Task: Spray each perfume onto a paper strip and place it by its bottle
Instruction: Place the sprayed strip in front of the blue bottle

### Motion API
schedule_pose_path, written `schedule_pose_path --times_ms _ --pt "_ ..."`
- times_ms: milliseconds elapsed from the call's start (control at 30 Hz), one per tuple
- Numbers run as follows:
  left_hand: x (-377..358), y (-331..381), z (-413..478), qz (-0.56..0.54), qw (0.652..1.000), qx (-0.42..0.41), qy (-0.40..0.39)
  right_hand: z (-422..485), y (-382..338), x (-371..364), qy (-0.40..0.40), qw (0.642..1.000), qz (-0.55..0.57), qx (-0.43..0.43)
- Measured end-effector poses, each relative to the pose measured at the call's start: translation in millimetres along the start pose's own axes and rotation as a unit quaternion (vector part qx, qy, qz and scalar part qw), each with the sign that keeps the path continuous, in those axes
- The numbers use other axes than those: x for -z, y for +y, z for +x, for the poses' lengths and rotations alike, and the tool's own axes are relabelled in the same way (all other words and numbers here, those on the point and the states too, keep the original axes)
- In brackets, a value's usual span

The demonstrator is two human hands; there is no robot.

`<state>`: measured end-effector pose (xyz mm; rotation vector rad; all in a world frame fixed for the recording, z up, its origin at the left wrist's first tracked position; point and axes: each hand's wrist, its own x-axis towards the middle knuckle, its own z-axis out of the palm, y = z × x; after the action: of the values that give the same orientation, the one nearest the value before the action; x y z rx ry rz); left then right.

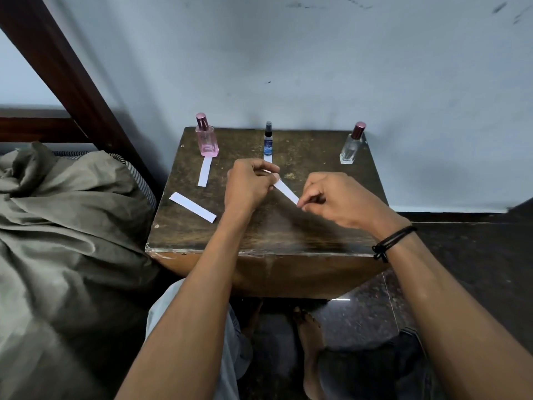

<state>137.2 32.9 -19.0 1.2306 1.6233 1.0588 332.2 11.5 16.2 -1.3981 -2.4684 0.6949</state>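
Head view: our left hand and right hand pinch a white paper strip (an end each); reaching past the right hand may topple the clear maroon-capped glass bottle.

Left hand, right hand: both in fingertip pinches.

table: pink bottle, blue bottle, clear bottle at back; straight strip, slanted strip left

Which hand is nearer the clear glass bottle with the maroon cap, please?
Right. Both pinch the white paper strip; the right hand is front-left of the clear glass bottle, the left hand farther left.
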Motion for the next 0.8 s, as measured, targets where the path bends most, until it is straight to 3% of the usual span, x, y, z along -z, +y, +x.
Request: schedule_pose_path --times_ms 433,600,700,800 --pt "-42 14 1 0.167 0.981 -0.064 -0.076 -18 37 -2 -0.089 0.994 -0.035 -0.045" --pt "-46 14 -1 0.214 0.972 -0.063 -0.077 -23 42 -1 -0.102 0.993 -0.001 -0.058" --pt "-44 15 0 0.22 0.971 -0.065 -0.071 -27 45 6 -0.054 0.996 0.016 -0.063" --pt "-38 17 1 0.211 0.974 -0.064 -0.053 -29 54 13 0.062 0.993 -0.004 -0.098"
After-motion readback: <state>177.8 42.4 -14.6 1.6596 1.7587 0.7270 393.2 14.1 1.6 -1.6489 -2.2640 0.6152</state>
